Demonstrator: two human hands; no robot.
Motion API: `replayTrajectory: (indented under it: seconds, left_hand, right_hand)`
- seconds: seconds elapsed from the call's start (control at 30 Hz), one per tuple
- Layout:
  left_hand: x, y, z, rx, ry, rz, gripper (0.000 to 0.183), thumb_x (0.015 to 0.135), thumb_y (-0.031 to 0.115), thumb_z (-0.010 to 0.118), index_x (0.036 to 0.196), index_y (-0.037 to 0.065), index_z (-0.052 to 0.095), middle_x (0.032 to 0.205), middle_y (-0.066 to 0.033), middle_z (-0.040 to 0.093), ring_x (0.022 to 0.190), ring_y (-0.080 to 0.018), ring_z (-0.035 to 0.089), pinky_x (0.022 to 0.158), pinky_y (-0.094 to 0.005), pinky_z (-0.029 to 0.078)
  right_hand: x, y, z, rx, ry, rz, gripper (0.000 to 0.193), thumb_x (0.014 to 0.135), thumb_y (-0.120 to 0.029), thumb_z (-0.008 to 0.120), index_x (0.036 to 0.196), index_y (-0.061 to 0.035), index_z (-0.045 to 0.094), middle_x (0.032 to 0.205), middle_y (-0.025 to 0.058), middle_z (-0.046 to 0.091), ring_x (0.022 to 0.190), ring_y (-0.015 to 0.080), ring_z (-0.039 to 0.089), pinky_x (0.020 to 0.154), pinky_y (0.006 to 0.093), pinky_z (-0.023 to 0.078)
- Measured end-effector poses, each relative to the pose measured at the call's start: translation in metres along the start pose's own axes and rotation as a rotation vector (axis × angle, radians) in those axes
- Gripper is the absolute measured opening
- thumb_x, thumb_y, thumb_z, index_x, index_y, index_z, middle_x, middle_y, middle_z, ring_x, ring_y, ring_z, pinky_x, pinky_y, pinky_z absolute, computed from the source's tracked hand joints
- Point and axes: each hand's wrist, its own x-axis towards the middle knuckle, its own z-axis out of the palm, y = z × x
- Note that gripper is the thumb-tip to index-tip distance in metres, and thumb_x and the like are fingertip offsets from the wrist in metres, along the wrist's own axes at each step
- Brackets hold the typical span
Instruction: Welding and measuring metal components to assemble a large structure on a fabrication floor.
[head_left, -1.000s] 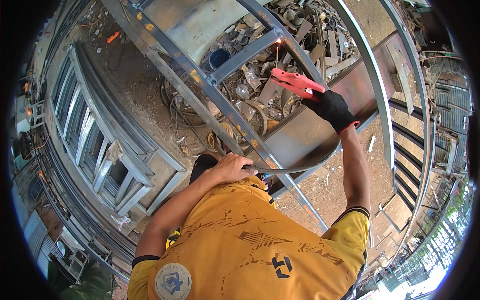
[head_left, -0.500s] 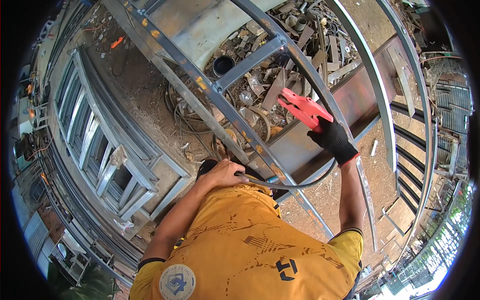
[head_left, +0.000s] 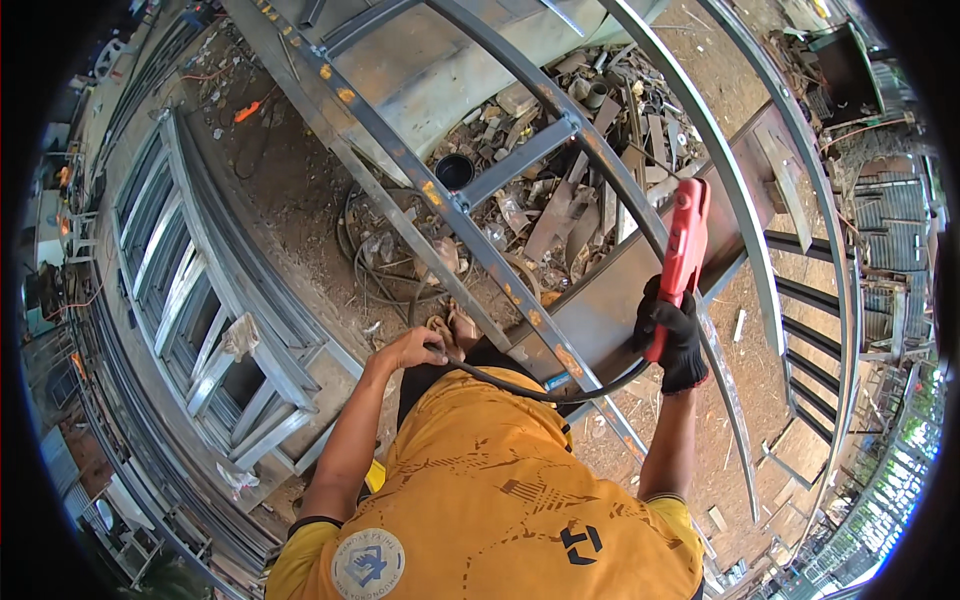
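My right hand [head_left: 675,335], in a black glove, grips a red welding electrode holder [head_left: 685,235] by its lower end, held upright. A thin rod [head_left: 655,162] appears to stick out from its upper end. From the holder a black cable [head_left: 525,390] sags across my waist to my bare left hand [head_left: 415,348]. That hand is closed around the cable, thumb against the fingers. Between and beyond my hands lies a grey steel frame [head_left: 520,160] of welded square tubes with rusty orange patches. The holder is above the frame's right side, next to a curved tube.
A broad steel beam [head_left: 640,300] lies under the frame. Metal scraps [head_left: 540,205] and a black can [head_left: 454,171] are heaped beyond. Stacked steel frames [head_left: 190,290] stand at left, barred frames [head_left: 808,300] at right. Coiled cable [head_left: 375,235] rests on the dirt near my feet.
The electrode holder has swung from pointing left to upright, and my right hand has turned with it. My left hand has come away from my waist, holding the cable.
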Motion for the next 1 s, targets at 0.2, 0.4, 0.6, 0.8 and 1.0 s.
replayTrajectory:
  seconds: [0.2, 0.4, 0.6, 0.8, 1.0]
  left_hand:
    - [-0.032, -0.044, 0.012, -0.122, 0.138, -0.049, 0.033, 0.080, 0.025, 0.078, 0.099, 0.002, 0.066, 0.093, -0.0095, 0.067, 0.088, -0.0193, 0.061, 0.080, -0.0366, 0.047]
    - [-0.075, -0.100, 0.014, -0.419, 0.301, -0.119, 0.033, 0.081, 0.025, 0.079, 0.101, 0.004, 0.064, 0.089, -0.0047, 0.065, 0.082, -0.0166, 0.059, 0.076, -0.0330, 0.048]
    - [-0.099, -0.127, -0.013, -0.512, 0.427, -0.091, 0.033, 0.082, 0.022, 0.077, 0.105, 0.003, 0.063, 0.091, -0.0027, 0.066, 0.082, -0.0128, 0.061, 0.074, -0.0299, 0.049]
    - [-0.078, -0.082, -0.026, -0.471, 0.745, -0.127, 0.026, 0.088, 0.018, 0.071, 0.107, 0.001, 0.064, 0.093, -0.0023, 0.067, 0.084, -0.0119, 0.063, 0.076, -0.0287, 0.050]
    - [-0.065, -0.100, -0.025, -0.475, 0.888, 0.065, 0.024, 0.092, 0.018, 0.067, 0.108, 0.000, 0.065, 0.094, -0.0019, 0.067, 0.085, -0.0120, 0.063, 0.078, -0.0272, 0.050]
  right_hand:
    - [-0.010, 0.023, 0.037, 0.477, -0.099, -0.224, 0.038, 0.086, -0.018, 0.067, 0.115, -0.0030, 0.049, 0.069, 0.0059, 0.054, 0.046, 0.0169, 0.051, 0.042, 0.0326, 0.047]
    - [0.004, 0.057, 0.064, 0.610, -0.119, -0.331, 0.031, 0.091, -0.020, 0.062, 0.115, -0.0038, 0.050, 0.069, 0.0036, 0.052, 0.046, 0.0159, 0.050, 0.041, 0.0320, 0.045]
    - [0.020, 0.062, 0.103, 0.712, -0.162, -0.388, 0.027, 0.094, -0.022, 0.058, 0.114, -0.0042, 0.052, 0.068, 0.0028, 0.051, 0.046, 0.0142, 0.048, 0.041, 0.0306, 0.043]
    - [0.037, 0.051, 0.133, 1.065, -0.341, -0.521, 0.026, 0.097, -0.023, 0.052, 0.115, -0.0041, 0.054, 0.070, 0.0011, 0.049, 0.050, 0.0123, 0.047, 0.045, 0.0301, 0.042]
    - [0.058, 0.068, 0.161, 1.064, -0.367, -0.512, 0.027, 0.097, -0.023, 0.052, 0.116, -0.0037, 0.055, 0.071, 0.0005, 0.047, 0.052, 0.0127, 0.046, 0.048, 0.0320, 0.042]
